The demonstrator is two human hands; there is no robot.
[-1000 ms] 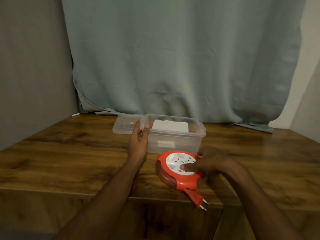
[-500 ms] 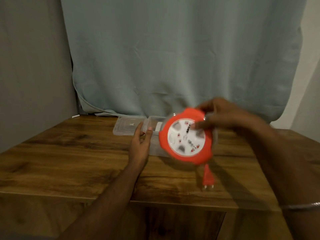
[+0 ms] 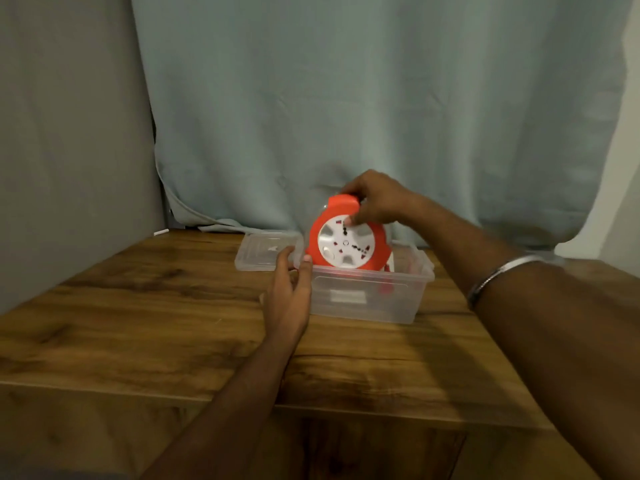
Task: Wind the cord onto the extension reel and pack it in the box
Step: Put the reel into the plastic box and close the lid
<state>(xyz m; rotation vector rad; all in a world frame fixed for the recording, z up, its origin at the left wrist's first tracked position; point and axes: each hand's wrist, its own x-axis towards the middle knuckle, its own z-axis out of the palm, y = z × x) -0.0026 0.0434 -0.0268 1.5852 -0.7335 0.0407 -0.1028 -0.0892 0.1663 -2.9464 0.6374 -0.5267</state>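
An orange extension reel (image 3: 346, 242) with a white socket face stands on edge, its lower part inside the clear plastic box (image 3: 372, 299) on the wooden table (image 3: 156, 323). My right hand (image 3: 375, 200) grips the reel at its top, thumb on the white face. The orange plug (image 3: 387, 287) hangs down inside the box, seen blurred through the wall. My left hand (image 3: 289, 292) holds the box's left end, thumb on the rim.
The box's clear lid (image 3: 265, 251) lies flat just left of and behind the box. A grey-blue curtain (image 3: 363, 116) hangs behind the table, a grey wall (image 3: 69, 133) at the left. A small white object (image 3: 161, 232) sits at the table's back left corner.
My right hand lifted the reel from the table's front, tipped it on edge and carried it back into the box. The plug now hangs inside the box. My left hand stayed on the box.
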